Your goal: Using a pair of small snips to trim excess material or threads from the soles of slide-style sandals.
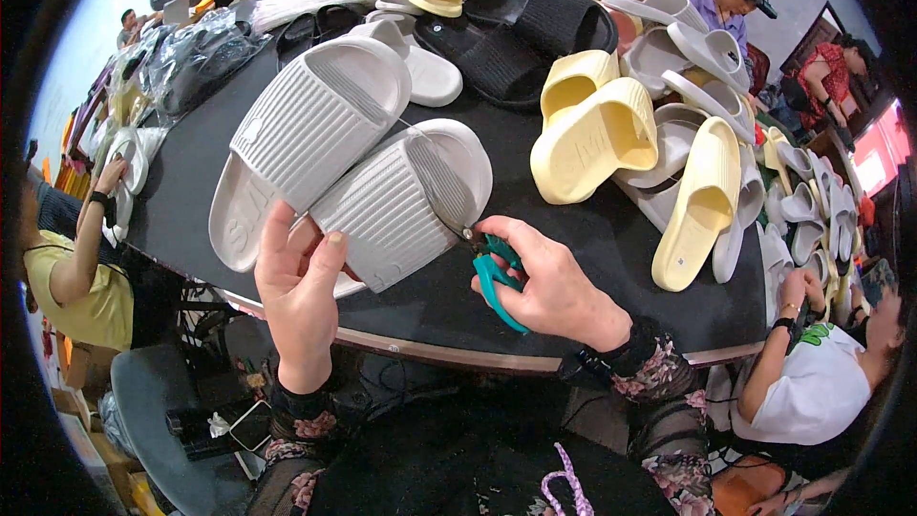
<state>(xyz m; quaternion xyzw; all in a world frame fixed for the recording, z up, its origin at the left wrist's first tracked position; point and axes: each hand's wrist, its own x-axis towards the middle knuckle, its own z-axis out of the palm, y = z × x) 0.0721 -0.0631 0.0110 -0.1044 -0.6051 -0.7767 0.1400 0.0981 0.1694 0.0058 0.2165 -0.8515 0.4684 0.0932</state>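
Note:
My left hand [298, 296] grips the near edge of a light grey slide slipper [382, 215] with ribbed strap. Its thumb and index finger point up, and the other fingers are partly hidden by the slipper. A matching grey slipper [320, 119] lies against it on the left, overlapping it. Grey filling shows inside both straps. In my right hand [559, 277] is a pair of small snips [495, 294] with green handles. Their metal tips touch or nearly touch the right side of the nearer slipper's strap; whether the blades are closed is unclear.
Yellow slippers [597, 139] and black slippers [521, 43] are piled on the dark table [573, 301], with more grey ones to the right. Plastic-wrapped bundles [205, 62] lie at the far left. Several co-workers sit around, one in a yellow shirt [81, 287]. A grey chair [158, 411] stands lower left.

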